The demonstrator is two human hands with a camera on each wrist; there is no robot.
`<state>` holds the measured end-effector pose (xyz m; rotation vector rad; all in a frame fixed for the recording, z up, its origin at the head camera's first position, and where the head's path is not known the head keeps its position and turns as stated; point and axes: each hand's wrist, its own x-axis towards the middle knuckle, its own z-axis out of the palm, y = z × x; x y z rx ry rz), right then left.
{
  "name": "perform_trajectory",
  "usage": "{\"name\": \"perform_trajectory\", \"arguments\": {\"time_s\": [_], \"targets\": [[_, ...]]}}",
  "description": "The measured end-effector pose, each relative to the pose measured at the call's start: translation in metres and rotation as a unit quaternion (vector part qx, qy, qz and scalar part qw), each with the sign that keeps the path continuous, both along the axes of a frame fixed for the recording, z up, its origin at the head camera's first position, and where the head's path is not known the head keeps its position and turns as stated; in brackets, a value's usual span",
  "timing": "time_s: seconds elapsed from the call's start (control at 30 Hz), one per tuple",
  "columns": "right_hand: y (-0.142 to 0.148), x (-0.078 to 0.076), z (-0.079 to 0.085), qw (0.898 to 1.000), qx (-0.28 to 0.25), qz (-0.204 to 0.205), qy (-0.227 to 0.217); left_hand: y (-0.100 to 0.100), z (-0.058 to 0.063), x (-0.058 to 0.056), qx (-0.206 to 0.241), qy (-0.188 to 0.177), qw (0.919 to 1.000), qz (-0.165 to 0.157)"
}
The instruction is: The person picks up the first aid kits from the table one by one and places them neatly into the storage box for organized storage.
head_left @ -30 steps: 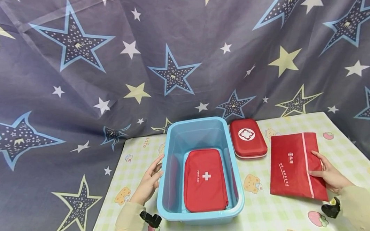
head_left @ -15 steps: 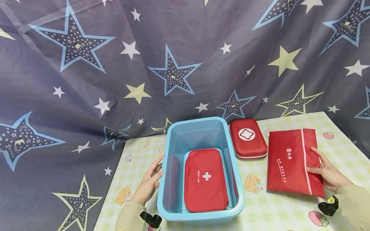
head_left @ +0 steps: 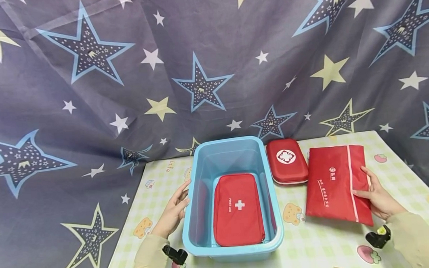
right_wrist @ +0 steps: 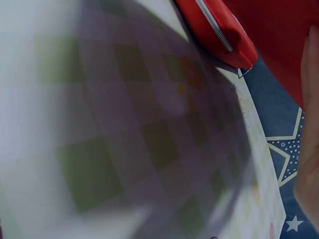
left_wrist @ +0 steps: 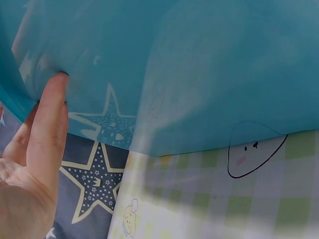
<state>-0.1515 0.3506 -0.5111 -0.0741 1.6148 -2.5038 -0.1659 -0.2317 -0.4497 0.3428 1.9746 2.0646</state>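
Observation:
In the head view my left hand (head_left: 172, 212) is at the left wall of a light blue plastic bin (head_left: 274, 195). The left wrist view has its straight fingers (left_wrist: 47, 127) touching the bin's outer side. Inside the bin a red first aid bag (head_left: 237, 226) with a white cross lies flat. My right hand (head_left: 379, 196) pinches the right edge of a flat red pouch (head_left: 327, 180) with a white stripe and white lettering, thumb on top, other fingers partly hidden behind. In the right wrist view the pouch hangs above the tabletop, which it shades.
A hard red zip case (head_left: 288, 168) with a white emblem stands behind and left of the pouch, beside the bin. A checked cloth (head_left: 296, 243) covers the table. A dark star-patterned curtain (head_left: 211, 69) rises behind the table's back edge.
The right hand has moved the red pouch left and slightly away from me, so it now overlaps the zip case's side. The left hand and bin have stayed put.

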Motion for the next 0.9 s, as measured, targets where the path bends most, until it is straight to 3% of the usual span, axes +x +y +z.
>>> {"name": "perform_trajectory", "arguments": {"time_s": [0.33, 0.9], "targets": [[-0.006, -0.002, 0.013, 0.999, -0.029, 0.001, 0.023, -0.001, -0.001, -0.001, 0.0, 0.001, 1.0, -0.003], [-0.022, -0.004, 0.042, 0.999, -0.041, -0.026, 0.004, -0.001, 0.0, 0.0, 0.007, -0.002, 1.0, -0.003]]}}
